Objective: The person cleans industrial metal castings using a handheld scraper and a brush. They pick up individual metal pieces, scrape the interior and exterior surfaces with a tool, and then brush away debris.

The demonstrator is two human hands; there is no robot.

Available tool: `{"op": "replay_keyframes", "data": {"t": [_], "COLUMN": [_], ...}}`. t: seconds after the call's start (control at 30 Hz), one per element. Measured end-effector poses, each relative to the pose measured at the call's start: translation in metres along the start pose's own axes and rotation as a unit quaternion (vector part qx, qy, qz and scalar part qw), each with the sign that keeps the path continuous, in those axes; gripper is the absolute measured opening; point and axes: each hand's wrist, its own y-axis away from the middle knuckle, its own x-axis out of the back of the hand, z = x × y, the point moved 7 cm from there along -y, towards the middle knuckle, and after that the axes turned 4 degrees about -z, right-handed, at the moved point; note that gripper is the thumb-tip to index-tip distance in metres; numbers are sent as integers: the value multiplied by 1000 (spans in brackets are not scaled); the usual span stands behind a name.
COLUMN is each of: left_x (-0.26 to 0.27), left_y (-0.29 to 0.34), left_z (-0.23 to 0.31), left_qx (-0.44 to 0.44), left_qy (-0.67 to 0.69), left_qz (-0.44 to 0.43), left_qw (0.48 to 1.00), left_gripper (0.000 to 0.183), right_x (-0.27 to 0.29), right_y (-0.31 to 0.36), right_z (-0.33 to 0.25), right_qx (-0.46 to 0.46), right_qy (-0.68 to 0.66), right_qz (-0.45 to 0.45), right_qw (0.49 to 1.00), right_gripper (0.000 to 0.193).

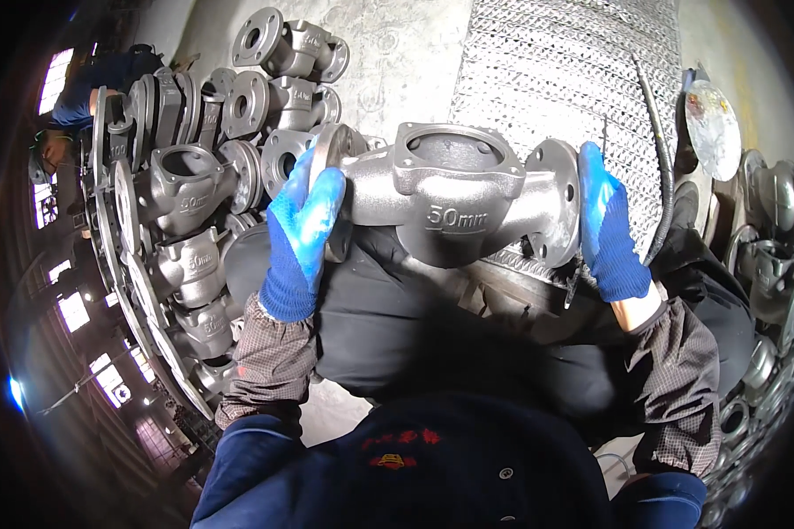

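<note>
A grey cast-metal flanged valve body (454, 207) hangs level above my lap, its round top opening turned up and raised lettering on its side. My left hand (306, 216), in a blue coated glove, grips the flange at its left end. Against the flange at the right end presses my right hand (606, 225), gloved the same way, its fingers pointing up along the outer face. Both hands bear the casting between them; the fingertips behind the left flange are partly hidden.
Similar valve bodies (190, 189) are stacked at my left, with more (291, 106) beyond. Further castings (772, 264) crowd the right side. Ahead lies a patterned metal plate (565, 66), with a black hose (657, 159) along its right. Another person's hand (55, 150) shows at far left.
</note>
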Motion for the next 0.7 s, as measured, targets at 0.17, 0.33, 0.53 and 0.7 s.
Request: {"op": "replay_keyframes", "data": {"t": [0.17, 0.33, 0.53, 0.7], "left_x": [-4, 0, -3, -5], "left_y": [-11, -20, -24, -28], "left_z": [-8, -9, -9, -6], "left_qx": [31, -4, 53, 49], "left_qy": [-23, 27, 65, 103], "left_qz": [-26, 6, -4, 5], "left_qw": [999, 1000, 997, 993], "left_gripper": [53, 49, 50, 49], "right_x": [-2, -6, -7, 1], "right_y": [5, -4, -6, -2], "right_z": [-14, -17, -11, -26], "right_qx": [2, -10, -53, 46], "right_qy": [-10, -3, -47, 143], "right_qz": [42, 49, 4, -29], "right_qw": [999, 999, 997, 988], "right_gripper": [55, 55, 51, 50]}}
